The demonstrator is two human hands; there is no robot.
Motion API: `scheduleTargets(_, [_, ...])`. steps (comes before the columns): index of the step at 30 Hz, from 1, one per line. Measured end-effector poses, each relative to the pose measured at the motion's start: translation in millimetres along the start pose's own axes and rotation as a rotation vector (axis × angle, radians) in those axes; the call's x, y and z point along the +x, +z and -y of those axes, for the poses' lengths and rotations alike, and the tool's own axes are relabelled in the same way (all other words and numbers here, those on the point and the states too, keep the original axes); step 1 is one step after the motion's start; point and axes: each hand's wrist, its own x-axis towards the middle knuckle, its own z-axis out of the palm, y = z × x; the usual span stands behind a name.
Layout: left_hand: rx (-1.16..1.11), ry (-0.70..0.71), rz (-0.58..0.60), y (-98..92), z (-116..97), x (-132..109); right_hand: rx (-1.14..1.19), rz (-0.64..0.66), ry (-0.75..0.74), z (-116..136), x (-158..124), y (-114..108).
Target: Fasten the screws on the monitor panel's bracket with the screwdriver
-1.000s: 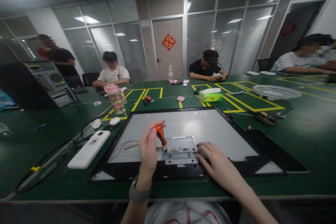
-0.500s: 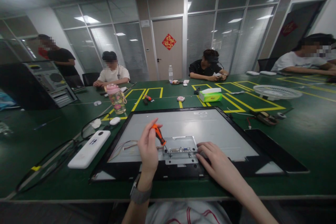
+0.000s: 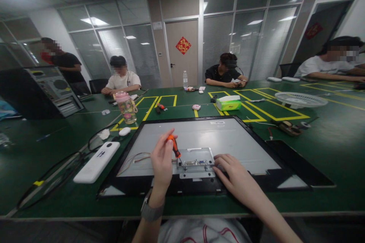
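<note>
My left hand (image 3: 163, 159) grips an orange and black screwdriver (image 3: 174, 147), tilted with its tip down at the left end of a metal bracket (image 3: 196, 153). The bracket has a row of connector ports and lies on the back of a flat display panel (image 3: 228, 136) with a black frame. Thin wires (image 3: 134, 158) run from the bracket's left side over the panel. My right hand (image 3: 232, 172) rests at the bracket's right edge, fingers bent and lightly spread, with nothing seen in it.
A white power bank (image 3: 97, 162) and black cables lie left of the panel, a pink-lidded bottle (image 3: 126, 108) behind them. Right of it lies a dark flat device (image 3: 299, 163). A computer case (image 3: 42, 91) stands far left. Several people are around the table.
The screwdriver's handle has shifted slightly and stands a little more upright, with my left hand's fingers moved along with it. My right hand has stayed in place.
</note>
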Motion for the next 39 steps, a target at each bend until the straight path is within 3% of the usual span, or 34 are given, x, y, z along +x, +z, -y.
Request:
scheduleTargets(4, [0.004,0.09,-0.045,0.2,1,2,-0.01,-0.011,-0.005,0,0,1])
scheduleTargets(9, [-0.172,-0.098,0.024,-2.8,9,1,-0.019,0.009,-0.006,-1,0,0])
scheduleTargets(12, [-0.155,-0.146,0.04,-1.0,7,0,-0.016,0.009,0.0,0,1,0])
scheduleTargets(18, [-0.003,0.026,-0.01,3.3,1,3,-0.01,0.004,0.002,1,1,0])
scheduleTargets(25, [-0.152,-0.181,0.052,-0.5,8,1,-0.018,-0.008,-0.006,0,1,0])
scheduleTargets(32, [-0.021,-0.016,0.028,1.1,3,1,-0.014,0.004,0.0,0,0,0])
scheduleTargets(36, [-0.126,-0.102,0.088,-1.9,10,1,-0.018,-0.066,0.006,-4,-3,4])
scheduleTargets(39, [-0.138,-0.126,0.067,-3.2,14,1,-0.043,-0.177,0.062,-7,-5,9])
